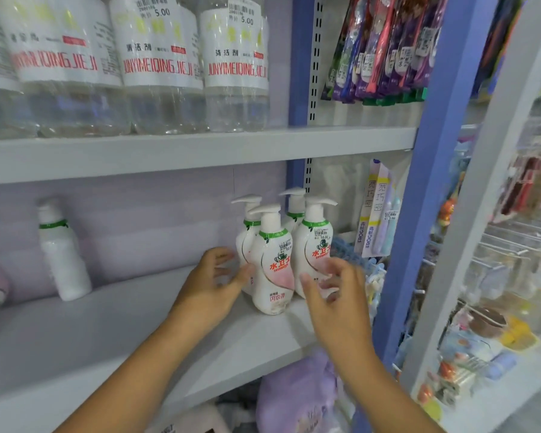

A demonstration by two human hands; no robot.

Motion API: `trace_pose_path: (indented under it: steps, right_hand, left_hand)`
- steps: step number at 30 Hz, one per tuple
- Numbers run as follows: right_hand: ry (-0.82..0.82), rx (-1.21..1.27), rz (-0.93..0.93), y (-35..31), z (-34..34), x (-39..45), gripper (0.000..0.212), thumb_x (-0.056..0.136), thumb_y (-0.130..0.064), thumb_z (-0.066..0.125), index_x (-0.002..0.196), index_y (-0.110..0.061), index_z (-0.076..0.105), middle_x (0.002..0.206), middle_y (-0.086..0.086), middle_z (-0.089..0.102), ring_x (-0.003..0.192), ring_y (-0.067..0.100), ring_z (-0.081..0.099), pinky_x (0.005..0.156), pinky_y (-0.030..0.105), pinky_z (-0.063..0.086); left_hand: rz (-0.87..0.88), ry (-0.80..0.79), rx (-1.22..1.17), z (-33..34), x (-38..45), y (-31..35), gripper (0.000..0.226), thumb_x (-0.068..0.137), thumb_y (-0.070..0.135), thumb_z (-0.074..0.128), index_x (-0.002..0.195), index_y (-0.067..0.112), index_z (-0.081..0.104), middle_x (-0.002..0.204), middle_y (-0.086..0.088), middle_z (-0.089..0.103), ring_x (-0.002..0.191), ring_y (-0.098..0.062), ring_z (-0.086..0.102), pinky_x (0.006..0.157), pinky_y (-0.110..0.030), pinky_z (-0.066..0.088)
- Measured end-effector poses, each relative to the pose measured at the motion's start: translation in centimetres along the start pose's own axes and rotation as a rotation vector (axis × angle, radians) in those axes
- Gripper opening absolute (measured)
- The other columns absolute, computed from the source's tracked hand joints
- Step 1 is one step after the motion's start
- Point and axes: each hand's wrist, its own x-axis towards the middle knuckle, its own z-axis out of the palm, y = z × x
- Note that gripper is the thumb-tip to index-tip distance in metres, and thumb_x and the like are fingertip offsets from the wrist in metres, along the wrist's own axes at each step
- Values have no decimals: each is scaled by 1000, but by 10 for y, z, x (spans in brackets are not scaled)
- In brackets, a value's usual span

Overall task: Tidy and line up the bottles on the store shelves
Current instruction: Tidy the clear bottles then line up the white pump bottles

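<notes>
Four white pump bottles stand clustered at the right end of the middle shelf, between the two hands. The left hand has relaxed fingers, its thumb touching the front bottle's left side. The right hand, blurred, is spread loosely in front of the right bottle, grasping nothing. A lone capped white bottle stands well apart, far left.
</notes>
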Motion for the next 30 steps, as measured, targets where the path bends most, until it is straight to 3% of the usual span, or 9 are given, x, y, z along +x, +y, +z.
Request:
trace_pose_path:
  steps: [3, 6, 8, 11, 13, 17, 20, 22, 30]
  right_hand:
    - [-61, -5, 37, 15, -23, 29, 68, 89, -49, 69, 147, -27, 41, 143, -7, 43, 129, 13, 50, 109, 38, 45]
    - [-281, -27, 123, 30, -21, 58, 100, 76, -78, 60, 158, -33, 23, 161, -6, 33, 147, 13, 35, 120, 47, 32]
    - [-376, -6, 115, 43, -18, 72, 93, 79, -82, 57, 155, -38, 28, 157, -9, 43, 144, 12, 42, 117, 47, 38]
    - [-501, 71, 36, 40, -19, 71, 62, 97, -41, 64, 152, -34, 38, 146, -14, 54, 135, 3, 49, 115, 34, 40]
    - [-535, 121, 32, 41, -19, 66, 65, 99, -24, 63, 156, -31, 34, 145, -13, 54, 133, 1, 50, 115, 30, 39]
    - [-539, 109, 56, 46, -17, 68, 69, 97, -22, 64, 158, -31, 32, 146, -13, 54, 134, 5, 50, 114, 28, 37]
    - [-532, 74, 45, 49, -11, 68, 71, 95, -32, 62, 158, -29, 30, 150, -6, 51, 137, 11, 49, 117, 38, 39]
    - [-520, 61, 30, 52, -7, 68, 75, 90, -42, 60, 158, -29, 29, 152, -6, 49, 138, 12, 48, 117, 42, 39]
    - [-502, 135, 37, 53, -8, 69, 54, 93, -24, 67, 144, -27, 48, 136, -8, 60, 124, 10, 57, 109, 36, 46]
  left_hand:
    - [10, 114, 85, 22, -24, 5, 61, 73, 56, 80, 121, 37, 47, 123, 21, 55, 107, -4, 59, 88, -26, 48]
    - [-32, 135, 62, 48, -30, 7, 68, 73, 46, 87, 120, 40, 39, 125, 16, 50, 113, -7, 53, 90, -25, 43]
    - [-38, 160, 53, 58, -30, 7, 64, 75, 40, 88, 121, 38, 43, 124, 16, 53, 113, -7, 53, 88, -24, 42]
    - [1, 188, 68, 62, -31, 3, 58, 77, 36, 86, 126, 37, 55, 122, 21, 60, 113, -3, 55, 86, -16, 43]
    - [1, 189, 57, 60, -31, 2, 49, 80, 33, 85, 118, 47, 58, 117, 29, 61, 110, 3, 56, 85, -8, 42]
    - [-63, 192, -17, 61, -31, -1, 47, 83, 28, 83, 122, 41, 59, 121, 21, 67, 114, 0, 63, 100, -28, 52]
    - [-80, 205, -24, 63, -31, 0, 47, 84, 24, 82, 124, 34, 59, 117, 24, 67, 107, 11, 62, 100, -28, 53]
    - [-79, 209, -18, 64, -30, -1, 46, 85, 25, 82, 125, 32, 60, 119, 21, 69, 110, 6, 64, 100, -29, 53]
    - [-85, 186, -41, 62, -30, -1, 47, 88, 25, 79, 130, 25, 58, 128, 14, 68, 118, -3, 64, 104, -34, 53]
